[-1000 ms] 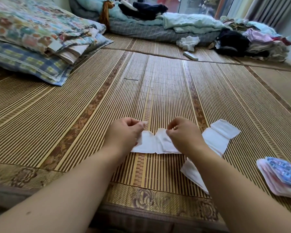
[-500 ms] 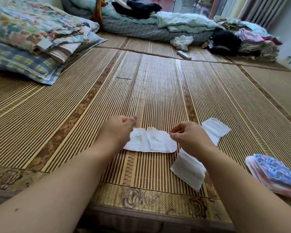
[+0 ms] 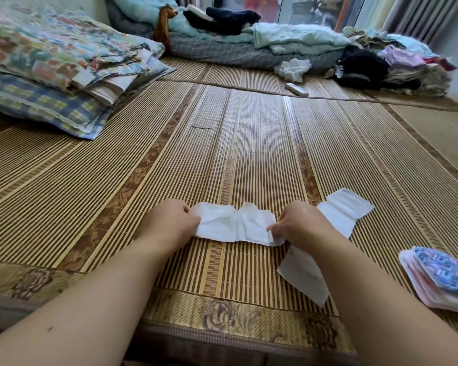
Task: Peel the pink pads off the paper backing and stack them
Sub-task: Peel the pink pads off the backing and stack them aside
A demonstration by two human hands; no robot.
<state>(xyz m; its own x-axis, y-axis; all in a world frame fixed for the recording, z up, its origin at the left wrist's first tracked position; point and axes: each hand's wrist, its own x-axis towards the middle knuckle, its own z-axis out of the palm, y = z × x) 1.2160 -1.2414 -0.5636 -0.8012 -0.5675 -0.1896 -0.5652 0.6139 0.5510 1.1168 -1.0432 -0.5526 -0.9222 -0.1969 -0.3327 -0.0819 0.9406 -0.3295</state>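
A crumpled white pad (image 3: 236,224) lies across the bamboo mat (image 3: 249,154) in front of me. My left hand (image 3: 172,224) grips its left end and my right hand (image 3: 299,224) pinches its right end. A second, flatter white pad (image 3: 341,215) lies diagonally under my right wrist, its near end (image 3: 302,276) showing below the arm. At the right edge sits a stack of pink pads (image 3: 439,280) with a blue patterned wrapper on top.
Folded quilts and a checked pillow (image 3: 53,75) are piled at the far left. Bedding and clothes (image 3: 288,40) lie along the back, with a small white object (image 3: 296,89) on the mat. The mat's floral border (image 3: 236,315) runs along the near edge.
Both hands have lowered and spread apart to the ends of the crumpled white pad, which now lies stretched out flat between them on the mat.
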